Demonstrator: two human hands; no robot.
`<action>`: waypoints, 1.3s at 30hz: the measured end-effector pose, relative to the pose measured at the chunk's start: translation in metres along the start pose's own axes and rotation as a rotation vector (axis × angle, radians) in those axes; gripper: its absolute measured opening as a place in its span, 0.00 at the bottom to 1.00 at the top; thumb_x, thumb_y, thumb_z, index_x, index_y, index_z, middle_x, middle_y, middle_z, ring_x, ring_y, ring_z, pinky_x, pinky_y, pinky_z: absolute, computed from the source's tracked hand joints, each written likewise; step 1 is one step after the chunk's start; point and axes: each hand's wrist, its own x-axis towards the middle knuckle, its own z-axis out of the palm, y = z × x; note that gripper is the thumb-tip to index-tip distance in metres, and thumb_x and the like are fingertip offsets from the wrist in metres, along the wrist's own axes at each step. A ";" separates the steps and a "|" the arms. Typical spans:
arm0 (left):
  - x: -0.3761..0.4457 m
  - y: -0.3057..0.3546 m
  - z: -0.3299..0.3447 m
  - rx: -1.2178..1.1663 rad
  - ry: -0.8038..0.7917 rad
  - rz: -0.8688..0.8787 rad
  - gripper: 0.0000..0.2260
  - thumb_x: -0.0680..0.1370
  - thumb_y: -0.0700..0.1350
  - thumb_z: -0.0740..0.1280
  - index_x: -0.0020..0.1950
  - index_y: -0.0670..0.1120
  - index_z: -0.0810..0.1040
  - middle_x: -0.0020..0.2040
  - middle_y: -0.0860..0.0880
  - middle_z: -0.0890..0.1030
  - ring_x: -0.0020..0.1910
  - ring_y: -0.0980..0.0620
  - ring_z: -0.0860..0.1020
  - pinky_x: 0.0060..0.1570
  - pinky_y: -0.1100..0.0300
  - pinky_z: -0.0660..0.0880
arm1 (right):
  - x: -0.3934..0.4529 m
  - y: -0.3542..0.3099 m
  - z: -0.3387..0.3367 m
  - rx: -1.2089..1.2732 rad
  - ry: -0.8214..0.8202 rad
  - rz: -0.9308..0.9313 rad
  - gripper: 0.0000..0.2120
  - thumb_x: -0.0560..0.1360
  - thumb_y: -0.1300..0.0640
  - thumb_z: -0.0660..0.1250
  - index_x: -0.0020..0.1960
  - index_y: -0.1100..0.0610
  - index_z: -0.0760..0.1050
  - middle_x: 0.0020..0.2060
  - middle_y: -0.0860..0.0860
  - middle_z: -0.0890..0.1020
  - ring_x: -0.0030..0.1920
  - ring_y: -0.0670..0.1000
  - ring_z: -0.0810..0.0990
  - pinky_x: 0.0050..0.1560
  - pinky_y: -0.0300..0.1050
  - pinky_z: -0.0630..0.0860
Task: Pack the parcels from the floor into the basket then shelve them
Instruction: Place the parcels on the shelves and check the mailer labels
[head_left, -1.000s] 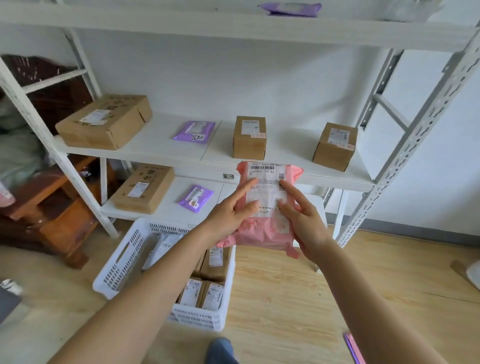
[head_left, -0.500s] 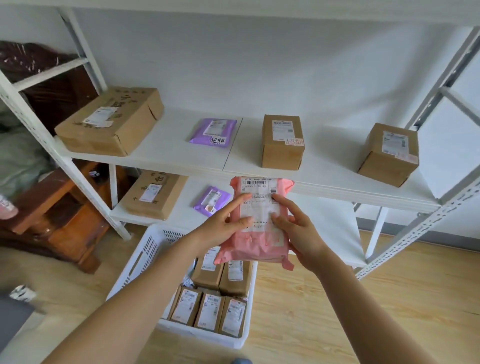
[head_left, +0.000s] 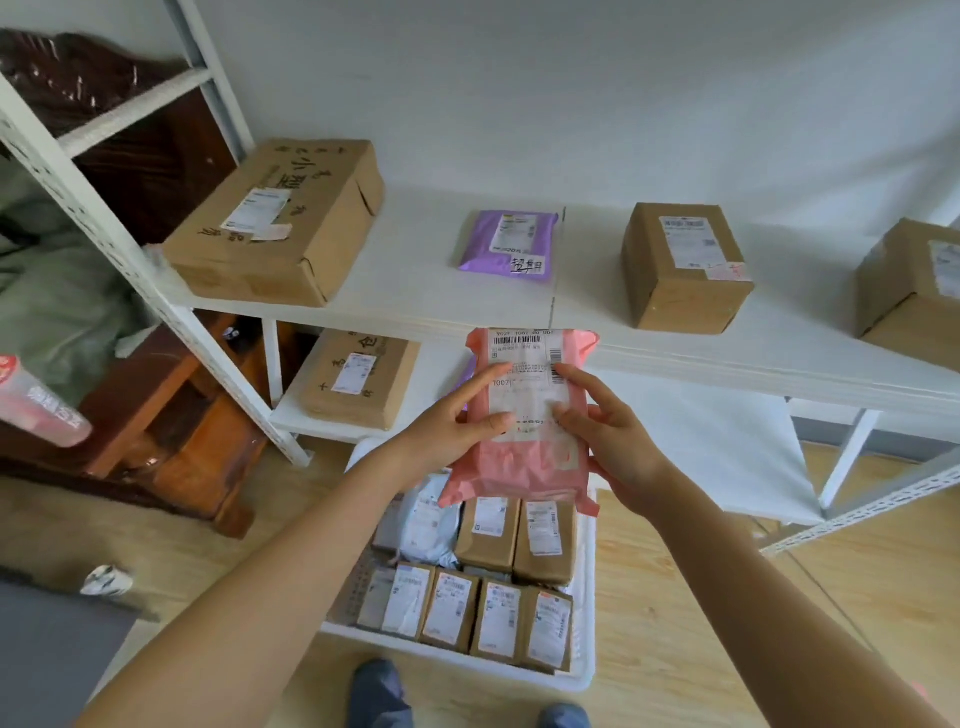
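pink parcel (head_left: 524, 441) upright, above packed basket (head_left: 584, 613)

- The brown box (head_left: 917, 291) at the right end of the shelf (head_left: 415, 291) is cut off.
- The pink parcel (head_left: 524, 415) hides a purple bag.
- Label words are too small.

Pink parcel (head_left: 524, 415) label reads "T007" beneath a barcode; large box (head_left: 275, 223) bears handwritten Chinese characters

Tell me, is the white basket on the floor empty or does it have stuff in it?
Not empty. The white basket holds several brown parcels with white labels, plus a pale bag parcel.
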 end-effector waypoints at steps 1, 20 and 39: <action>-0.003 -0.003 -0.017 -0.003 -0.016 -0.003 0.22 0.77 0.46 0.66 0.65 0.66 0.64 0.59 0.73 0.64 0.60 0.72 0.68 0.56 0.75 0.68 | 0.005 0.003 0.017 0.005 0.015 -0.007 0.13 0.76 0.58 0.64 0.55 0.42 0.74 0.59 0.60 0.76 0.52 0.58 0.80 0.38 0.45 0.81; -0.013 -0.100 -0.186 0.079 -0.087 -0.112 0.22 0.76 0.47 0.66 0.59 0.74 0.65 0.64 0.70 0.61 0.66 0.66 0.57 0.63 0.65 0.62 | 0.087 0.092 0.179 0.182 0.130 0.070 0.20 0.75 0.64 0.64 0.54 0.39 0.76 0.53 0.50 0.78 0.52 0.54 0.81 0.47 0.49 0.81; 0.065 -0.385 -0.225 0.001 0.109 -0.316 0.24 0.77 0.34 0.62 0.69 0.53 0.66 0.69 0.49 0.69 0.60 0.54 0.70 0.38 0.75 0.75 | 0.235 0.359 0.222 0.024 0.142 0.318 0.34 0.74 0.73 0.52 0.67 0.39 0.63 0.48 0.48 0.79 0.45 0.53 0.81 0.43 0.47 0.81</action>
